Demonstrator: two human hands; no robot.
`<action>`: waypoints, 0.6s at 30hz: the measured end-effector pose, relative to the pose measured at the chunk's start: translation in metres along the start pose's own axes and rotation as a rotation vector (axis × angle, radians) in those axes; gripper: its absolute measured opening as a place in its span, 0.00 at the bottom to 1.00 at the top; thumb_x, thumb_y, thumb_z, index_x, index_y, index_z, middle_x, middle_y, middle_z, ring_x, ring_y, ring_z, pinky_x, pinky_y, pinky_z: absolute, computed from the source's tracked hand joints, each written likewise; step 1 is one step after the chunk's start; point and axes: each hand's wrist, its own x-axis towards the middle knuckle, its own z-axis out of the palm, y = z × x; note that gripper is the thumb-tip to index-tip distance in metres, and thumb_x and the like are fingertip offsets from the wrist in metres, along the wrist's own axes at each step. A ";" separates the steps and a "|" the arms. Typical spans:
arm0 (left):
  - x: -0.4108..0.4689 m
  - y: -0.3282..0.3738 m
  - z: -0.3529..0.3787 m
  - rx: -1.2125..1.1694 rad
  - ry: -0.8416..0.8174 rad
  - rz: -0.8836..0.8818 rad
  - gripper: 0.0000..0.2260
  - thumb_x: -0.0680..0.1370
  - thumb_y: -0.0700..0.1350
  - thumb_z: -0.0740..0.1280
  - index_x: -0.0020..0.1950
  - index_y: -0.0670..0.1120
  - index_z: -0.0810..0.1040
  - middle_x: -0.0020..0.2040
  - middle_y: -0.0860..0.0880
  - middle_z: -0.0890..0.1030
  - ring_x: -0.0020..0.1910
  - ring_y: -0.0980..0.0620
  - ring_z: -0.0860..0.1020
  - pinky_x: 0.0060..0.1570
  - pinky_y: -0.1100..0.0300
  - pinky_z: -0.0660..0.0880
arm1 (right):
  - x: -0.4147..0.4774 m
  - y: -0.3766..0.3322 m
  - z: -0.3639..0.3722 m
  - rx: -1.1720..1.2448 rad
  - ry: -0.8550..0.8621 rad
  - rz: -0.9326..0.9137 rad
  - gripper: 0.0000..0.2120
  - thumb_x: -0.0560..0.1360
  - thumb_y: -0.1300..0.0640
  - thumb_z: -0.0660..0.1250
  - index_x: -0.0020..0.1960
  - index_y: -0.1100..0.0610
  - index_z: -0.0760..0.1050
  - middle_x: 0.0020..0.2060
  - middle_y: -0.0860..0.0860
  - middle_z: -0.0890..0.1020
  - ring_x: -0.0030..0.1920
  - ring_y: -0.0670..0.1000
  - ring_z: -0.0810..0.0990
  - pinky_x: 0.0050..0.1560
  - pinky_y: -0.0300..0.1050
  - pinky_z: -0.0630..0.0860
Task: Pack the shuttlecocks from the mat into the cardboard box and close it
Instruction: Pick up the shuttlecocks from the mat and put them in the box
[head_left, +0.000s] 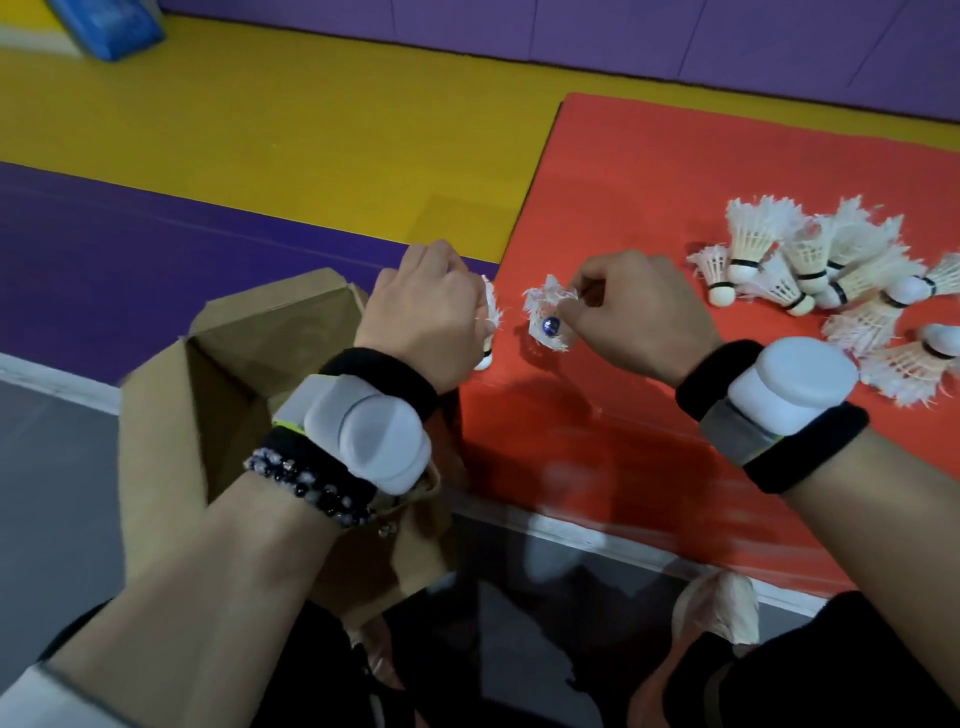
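An open cardboard box stands at the left, its flaps up, beside the red mat. My left hand grips a white shuttlecock, cork end down, above the mat's left edge next to the box. My right hand pinches the feathers of a second shuttlecock, whose open skirt faces me and shows a blue spot inside. A pile of several white feather shuttlecocks lies on the mat to the right of my right hand.
The mat lies on a floor of yellow, purple and grey panels. A blue object sits at the far left back. A purple padded wall runs along the back. My knees are below, at the front.
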 end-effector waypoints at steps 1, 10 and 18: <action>-0.003 -0.009 -0.004 0.020 -0.018 -0.031 0.08 0.76 0.50 0.67 0.49 0.48 0.81 0.58 0.47 0.74 0.61 0.44 0.69 0.57 0.47 0.70 | 0.002 -0.009 0.005 0.033 -0.024 0.002 0.07 0.70 0.51 0.67 0.40 0.55 0.80 0.35 0.53 0.82 0.40 0.58 0.80 0.39 0.47 0.75; -0.041 -0.085 -0.034 0.235 -0.239 -0.358 0.13 0.75 0.53 0.67 0.55 0.47 0.80 0.62 0.44 0.71 0.64 0.41 0.67 0.60 0.44 0.69 | -0.001 -0.100 0.060 0.280 -0.228 -0.103 0.09 0.72 0.51 0.66 0.41 0.56 0.80 0.32 0.48 0.81 0.41 0.52 0.79 0.47 0.50 0.78; -0.051 -0.101 -0.032 0.287 -0.302 -0.459 0.19 0.73 0.52 0.67 0.62 0.48 0.76 0.66 0.43 0.69 0.67 0.40 0.65 0.63 0.42 0.64 | -0.006 -0.106 0.061 0.190 -0.301 -0.169 0.16 0.74 0.48 0.67 0.59 0.54 0.75 0.53 0.48 0.81 0.51 0.52 0.79 0.54 0.52 0.77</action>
